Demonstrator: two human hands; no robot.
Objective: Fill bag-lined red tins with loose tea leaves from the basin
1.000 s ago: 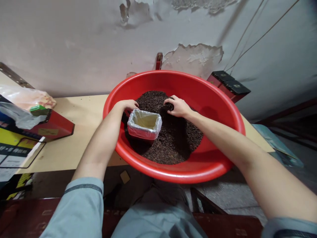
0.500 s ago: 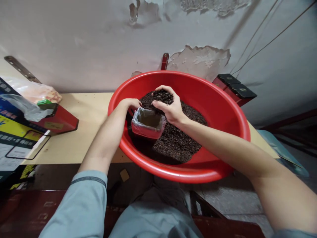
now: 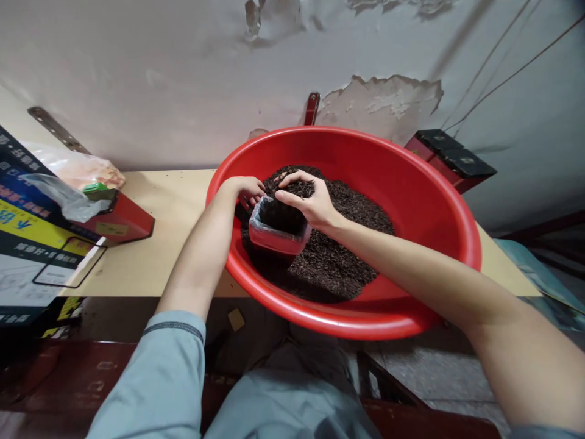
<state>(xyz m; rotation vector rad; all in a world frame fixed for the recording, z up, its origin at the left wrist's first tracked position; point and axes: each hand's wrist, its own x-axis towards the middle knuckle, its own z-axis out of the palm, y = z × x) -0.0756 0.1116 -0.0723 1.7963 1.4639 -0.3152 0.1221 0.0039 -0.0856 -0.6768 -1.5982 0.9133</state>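
Note:
A wide red plastic basin (image 3: 434,238) holds a heap of dark, dry loose tea leaves (image 3: 338,268). Among them, on the left side, sits a small red box (image 3: 278,242) lined with a clear plastic bag (image 3: 261,228); dark leaves show inside it. My left hand (image 3: 249,188) grips the box at its back left corner, its fingers partly hidden. Over the box's back right edge is my right hand (image 3: 313,200), thumb and fingers curved and apart, with no handful visible between them.
The basin rests on a pale wooden board (image 3: 150,225) against a peeling wall (image 3: 183,91). To the left are a red container (image 3: 130,219) with a plastic bag and a printed carton (image 3: 31,244). Black-topped red containers (image 3: 452,155) stand behind the basin at right.
My right hand has let its handful of tea leaves drop into the lined box, which looked nearly empty before. My left hand stays at the box. The view has shifted slightly.

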